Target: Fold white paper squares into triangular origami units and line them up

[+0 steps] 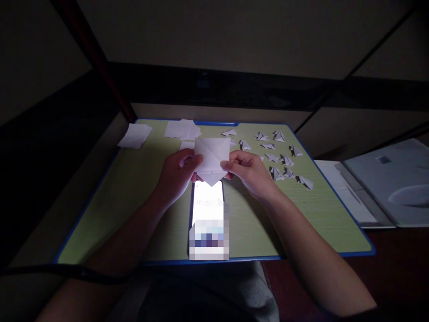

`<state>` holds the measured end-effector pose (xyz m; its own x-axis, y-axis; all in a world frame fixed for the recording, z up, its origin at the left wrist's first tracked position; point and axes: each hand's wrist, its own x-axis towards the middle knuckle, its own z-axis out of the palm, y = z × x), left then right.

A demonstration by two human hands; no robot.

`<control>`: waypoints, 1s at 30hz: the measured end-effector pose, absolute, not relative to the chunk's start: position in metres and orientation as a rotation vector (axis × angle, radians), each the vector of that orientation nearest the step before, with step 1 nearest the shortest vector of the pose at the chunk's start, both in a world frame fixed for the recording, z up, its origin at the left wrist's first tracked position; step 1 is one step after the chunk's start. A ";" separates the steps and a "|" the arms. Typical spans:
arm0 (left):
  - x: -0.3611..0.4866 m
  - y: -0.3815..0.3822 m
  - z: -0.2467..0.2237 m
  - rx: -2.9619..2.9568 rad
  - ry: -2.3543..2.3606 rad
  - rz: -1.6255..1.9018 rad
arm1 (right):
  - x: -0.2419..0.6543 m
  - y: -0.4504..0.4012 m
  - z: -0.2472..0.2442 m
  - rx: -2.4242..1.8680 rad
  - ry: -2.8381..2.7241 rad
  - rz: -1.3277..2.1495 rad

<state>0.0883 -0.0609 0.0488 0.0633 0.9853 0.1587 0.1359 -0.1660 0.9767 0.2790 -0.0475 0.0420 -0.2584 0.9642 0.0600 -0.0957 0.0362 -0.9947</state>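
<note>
A partly folded white paper [212, 154], creased and with a pointed flap at its lower edge, is held up between both hands. My left hand [177, 172] pinches its left edge, thumb on the front. On the right edge, my right hand [248, 172] grips it the same way. Below the paper lies a lit phone [208, 210], its lower part pixelated. Several small folded paper pieces [276, 173] are spread over the right back of the green table [161, 237].
A stack of white paper [135, 135] rests at the table's back left corner, with more white sheets [181, 129] near the back edge. Right of the table is a pale open box or folder [389, 179]. A dark cable [83, 272] crosses the lower left.
</note>
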 end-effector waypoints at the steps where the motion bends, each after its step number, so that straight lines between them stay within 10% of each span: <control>1: 0.087 -0.060 0.047 1.451 1.176 1.220 | 0.279 -0.047 0.042 -0.964 -1.353 1.405; 30: 0.091 -0.059 0.045 1.387 1.209 1.251 | 0.272 -0.049 0.040 -0.900 -1.201 1.295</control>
<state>0.0913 -0.0592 0.0451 0.0166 0.9910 0.1325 0.0992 -0.1335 0.9861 0.2717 -0.0488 0.0402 -0.1110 0.9839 0.1399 -0.2139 0.1138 -0.9702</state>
